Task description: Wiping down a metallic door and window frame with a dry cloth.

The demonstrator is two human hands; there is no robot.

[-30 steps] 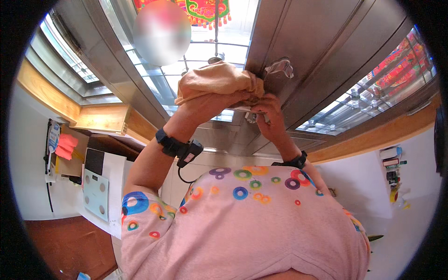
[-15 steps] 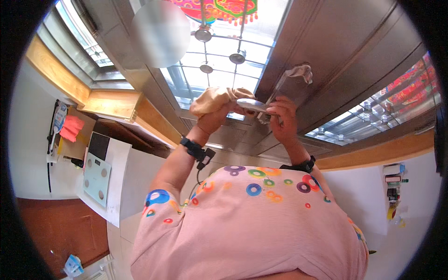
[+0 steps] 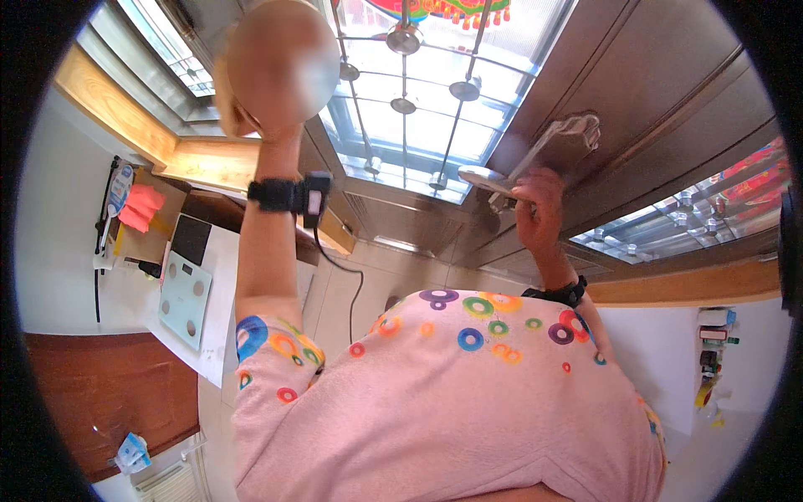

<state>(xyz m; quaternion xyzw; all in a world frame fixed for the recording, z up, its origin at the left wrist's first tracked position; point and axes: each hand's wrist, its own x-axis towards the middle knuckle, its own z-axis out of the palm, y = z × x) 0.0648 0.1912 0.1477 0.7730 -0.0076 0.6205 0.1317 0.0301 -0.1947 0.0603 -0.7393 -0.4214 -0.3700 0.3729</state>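
A dark brown door with glass and a metal grille stands ajar in front of me. My right hand is closed around the base of its silver lever handle, whose long backplate runs up the door. My left hand is raised at the upper left beside the door frame, largely covered by a round blurred patch. A tan cloth shows at the patch's left edge, in that hand; its fingers are hidden.
Wooden trim borders the doorway at left. On a white surface below it lies a pale bathroom scale, near a pink cloth. Small items sit along the right wall. A cable hangs from my left wrist strap.
My left hand has moved away from the lever handle, up and to the left, with the tan cloth. My right hand stays at the handle. The view has shifted slightly.
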